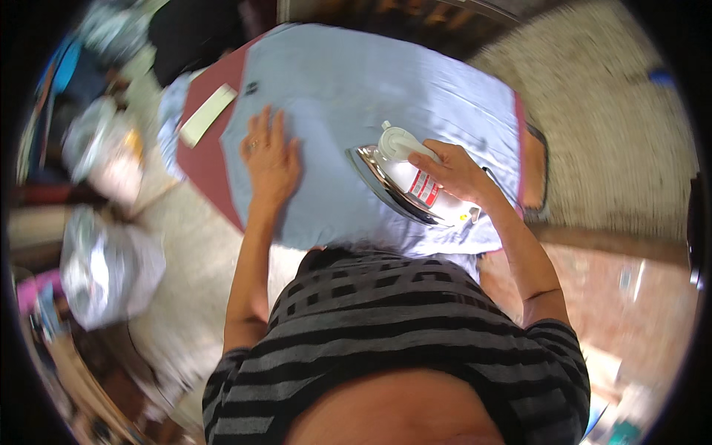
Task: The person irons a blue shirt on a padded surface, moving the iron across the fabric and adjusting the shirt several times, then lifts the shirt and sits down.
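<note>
A light blue garment point(326, 96) is spread over a dark red ironing board point(199, 165). My right hand point(456, 172) grips the handle of a white clothes iron point(406, 172), its shiny metal base against the cloth on the right half. My left hand point(271, 157) lies flat on the garment at the left, fingers stretched out and a ring on one of them. Left of that hand, a pale cream strip point(208, 116) rests across the bare red part of the board. A small dark mark point(251, 88) shows on the cloth above my fingers.
Several plastic bags stand on the floor to the left, including a white filled one point(111, 263). Something black point(194, 37) is beyond the board's upper left. A dark wooden piece of furniture point(423, 22) borders the far side. Wooden flooring point(593, 141) lies to the right.
</note>
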A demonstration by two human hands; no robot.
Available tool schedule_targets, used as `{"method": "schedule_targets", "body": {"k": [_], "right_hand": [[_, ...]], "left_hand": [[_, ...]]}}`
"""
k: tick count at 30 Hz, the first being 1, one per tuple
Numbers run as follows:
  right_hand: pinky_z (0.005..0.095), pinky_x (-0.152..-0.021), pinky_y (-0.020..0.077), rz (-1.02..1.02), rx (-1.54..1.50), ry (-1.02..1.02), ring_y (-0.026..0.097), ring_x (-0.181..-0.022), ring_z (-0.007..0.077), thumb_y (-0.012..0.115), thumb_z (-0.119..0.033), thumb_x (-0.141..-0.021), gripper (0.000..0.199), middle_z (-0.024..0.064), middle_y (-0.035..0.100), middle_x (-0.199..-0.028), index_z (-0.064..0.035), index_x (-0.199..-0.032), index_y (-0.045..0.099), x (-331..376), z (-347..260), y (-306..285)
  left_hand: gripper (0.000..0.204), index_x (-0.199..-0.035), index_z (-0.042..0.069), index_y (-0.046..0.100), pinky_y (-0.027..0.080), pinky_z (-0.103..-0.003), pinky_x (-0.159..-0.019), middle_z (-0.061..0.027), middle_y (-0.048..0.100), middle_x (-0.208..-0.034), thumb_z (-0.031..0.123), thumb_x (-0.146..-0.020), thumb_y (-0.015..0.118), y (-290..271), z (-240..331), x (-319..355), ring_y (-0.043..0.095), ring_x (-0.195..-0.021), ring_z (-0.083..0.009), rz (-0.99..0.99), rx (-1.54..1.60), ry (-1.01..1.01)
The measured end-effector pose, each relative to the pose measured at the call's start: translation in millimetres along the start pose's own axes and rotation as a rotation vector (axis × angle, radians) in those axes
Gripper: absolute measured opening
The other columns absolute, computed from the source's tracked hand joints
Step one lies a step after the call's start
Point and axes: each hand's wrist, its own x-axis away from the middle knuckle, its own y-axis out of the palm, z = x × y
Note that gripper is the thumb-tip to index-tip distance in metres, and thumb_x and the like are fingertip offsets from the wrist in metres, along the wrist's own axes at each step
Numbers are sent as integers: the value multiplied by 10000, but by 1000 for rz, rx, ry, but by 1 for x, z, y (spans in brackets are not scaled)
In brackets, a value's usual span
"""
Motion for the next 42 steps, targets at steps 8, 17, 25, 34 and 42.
{"method": "schedule_targets", "body": {"k": [8,17,25,34,42], "right_hand": [[245,-380,319,439,-441,274,399,-424,60,585,-338,-985,289,-28,463,-576,-58,-915,567,98,169,-115],[300,-408,403,764,-274,358,472,-452,115,610,-409,-949,410,22,499,-576,-12,-864,556,80,315,-211],[325,-417,384,751,-388,364,476,-468,130,588,-440,-945,441,33,493,-596,-1,-903,569,56,379,-237],[371,-600,501,1113,358,204,628,-669,272,607,-441,-933,456,150,627,-822,-90,-1224,589,65,415,-209],[473,-949,432,1028,347,-28,496,-1114,390,751,-237,-802,510,170,527,-1266,-14,-1232,592,68,330,-93]], "left_hand": [[585,-1456,102,442,160,-556,-1138,-158,330,-1566,405,-962,521,16,19,-6,249,-1457,-384,-170,-216,36],[399,-1255,106,604,269,-530,-1053,-143,483,-1398,292,-904,642,66,140,-33,404,-1335,-355,-129,150,317],[232,-1101,115,678,390,-417,-934,-53,596,-1243,136,-871,675,156,298,-81,553,-1132,-275,-272,478,740],[505,-1296,147,578,526,-400,-891,-34,514,-1368,-17,-819,608,256,418,-133,609,-1086,-281,-528,321,1107],[301,-1148,104,617,536,-392,-837,-56,568,-1122,2,-885,513,248,440,-170,630,-986,-277,-848,8,1010]]}}
